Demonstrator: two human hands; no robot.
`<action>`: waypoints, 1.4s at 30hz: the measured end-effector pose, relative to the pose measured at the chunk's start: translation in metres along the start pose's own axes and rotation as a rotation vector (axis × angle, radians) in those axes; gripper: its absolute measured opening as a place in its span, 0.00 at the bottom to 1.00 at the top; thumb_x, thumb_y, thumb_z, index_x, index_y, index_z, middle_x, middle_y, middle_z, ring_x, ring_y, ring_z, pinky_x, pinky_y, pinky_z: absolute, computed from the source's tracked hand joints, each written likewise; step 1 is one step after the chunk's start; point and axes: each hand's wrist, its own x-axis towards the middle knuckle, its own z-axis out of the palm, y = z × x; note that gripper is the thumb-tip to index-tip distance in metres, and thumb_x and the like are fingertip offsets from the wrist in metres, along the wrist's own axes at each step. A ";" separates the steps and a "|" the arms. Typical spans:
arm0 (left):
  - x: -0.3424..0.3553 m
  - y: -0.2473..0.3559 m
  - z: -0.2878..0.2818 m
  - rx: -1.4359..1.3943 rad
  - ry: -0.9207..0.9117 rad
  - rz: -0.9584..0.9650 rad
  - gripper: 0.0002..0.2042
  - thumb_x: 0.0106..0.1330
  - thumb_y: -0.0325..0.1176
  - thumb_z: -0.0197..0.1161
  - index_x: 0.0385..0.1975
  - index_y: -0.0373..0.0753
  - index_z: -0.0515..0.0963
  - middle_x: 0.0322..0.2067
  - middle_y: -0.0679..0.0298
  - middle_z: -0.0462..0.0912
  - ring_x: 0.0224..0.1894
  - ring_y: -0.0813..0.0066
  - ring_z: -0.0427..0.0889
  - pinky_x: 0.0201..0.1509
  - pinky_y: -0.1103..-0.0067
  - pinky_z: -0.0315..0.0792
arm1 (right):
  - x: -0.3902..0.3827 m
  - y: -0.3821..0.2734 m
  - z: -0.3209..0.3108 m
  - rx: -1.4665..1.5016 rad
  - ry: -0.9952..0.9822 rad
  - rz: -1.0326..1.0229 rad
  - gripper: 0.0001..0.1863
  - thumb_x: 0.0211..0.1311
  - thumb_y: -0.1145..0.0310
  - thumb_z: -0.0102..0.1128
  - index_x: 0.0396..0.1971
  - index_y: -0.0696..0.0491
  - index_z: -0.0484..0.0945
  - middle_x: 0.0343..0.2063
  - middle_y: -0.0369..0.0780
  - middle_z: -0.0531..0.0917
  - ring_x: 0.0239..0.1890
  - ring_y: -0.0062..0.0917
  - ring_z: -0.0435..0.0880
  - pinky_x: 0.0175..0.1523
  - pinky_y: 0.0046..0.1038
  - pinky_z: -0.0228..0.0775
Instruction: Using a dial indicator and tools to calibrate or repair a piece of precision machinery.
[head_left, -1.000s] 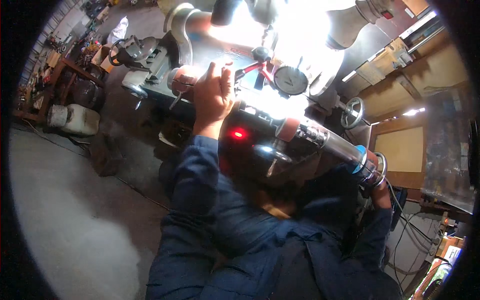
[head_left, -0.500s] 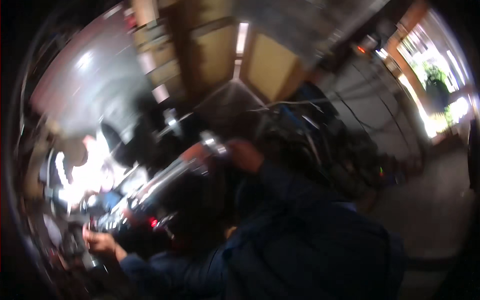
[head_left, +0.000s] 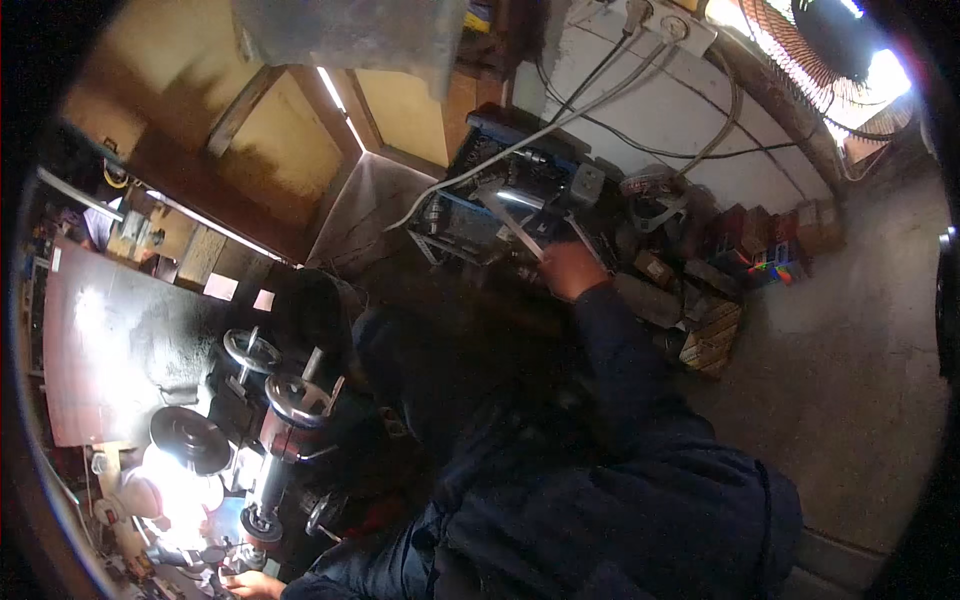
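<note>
My right hand [head_left: 574, 270] is stretched out to the far right of my body, closed on a long flat metal tool with a wider end [head_left: 512, 218], shaped like a caliper. The tool's tip hangs over a blue crate [head_left: 468, 215] of metal parts. Low at the left edge, my left hand [head_left: 252, 584] rests by a lathe-like machine, its fingers bent round something I cannot make out. Near that hand are a round black knob [head_left: 262, 524] and a steel shaft [head_left: 268, 482]. Two metal handwheels [head_left: 298, 400] stand beyond it.
A bright lamp glare [head_left: 180, 500] washes out part of the machine beside a dark disc [head_left: 190, 440]. Cables [head_left: 600, 105] run from a wall socket past the crate. Small boxes [head_left: 745, 235] stand by the wall, below a fan [head_left: 850, 50]. A cardboard box [head_left: 712, 335] lies on the floor.
My view has swung toward the right. My right hand has moved from over the machine to the crate and now holds the flat metal tool. The left hand stays at the machine.
</note>
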 end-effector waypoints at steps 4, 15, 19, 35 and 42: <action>-0.019 0.041 -0.003 0.012 0.007 -0.020 0.18 0.71 0.48 0.48 0.41 0.40 0.77 0.37 0.56 0.81 0.38 0.59 0.81 0.41 0.65 0.76 | 0.016 0.085 -0.034 -0.071 0.197 0.386 0.10 0.61 0.72 0.58 0.40 0.53 0.85 0.42 0.49 0.83 0.45 0.46 0.81 0.49 0.46 0.75; -0.048 0.098 -0.042 -0.016 0.057 -0.363 0.16 0.65 0.41 0.55 0.43 0.34 0.69 0.43 0.55 0.73 0.43 0.63 0.77 0.47 0.66 0.75 | 0.006 0.104 0.016 -0.113 -0.206 -0.010 0.33 0.53 0.60 0.71 0.60 0.53 0.72 0.58 0.49 0.75 0.58 0.41 0.76 0.62 0.41 0.69; -0.078 0.117 -0.036 -0.325 0.177 -0.858 0.14 0.60 0.34 0.54 0.43 0.33 0.68 0.42 0.55 0.73 0.42 0.66 0.76 0.47 0.65 0.74 | 0.029 0.118 0.017 -0.274 -0.308 0.071 0.30 0.59 0.54 0.64 0.57 0.58 0.73 0.53 0.53 0.76 0.57 0.48 0.75 0.59 0.48 0.69; -0.114 0.128 -0.051 -1.111 -0.142 -1.196 0.14 0.73 0.39 0.55 0.47 0.34 0.72 0.36 0.64 0.77 0.38 0.79 0.74 0.42 0.82 0.68 | -0.091 -0.267 0.036 0.333 -0.331 -0.751 0.20 0.63 0.66 0.65 0.50 0.59 0.74 0.43 0.44 0.81 0.47 0.27 0.79 0.54 0.32 0.71; -0.096 0.113 -0.061 -1.169 -0.288 -1.196 0.13 0.72 0.41 0.57 0.44 0.39 0.76 0.26 0.72 0.77 0.23 0.88 0.72 0.23 0.90 0.61 | -0.099 -0.272 0.031 0.405 -0.174 -0.724 0.19 0.61 0.66 0.68 0.47 0.60 0.76 0.43 0.40 0.80 0.43 0.25 0.78 0.52 0.28 0.69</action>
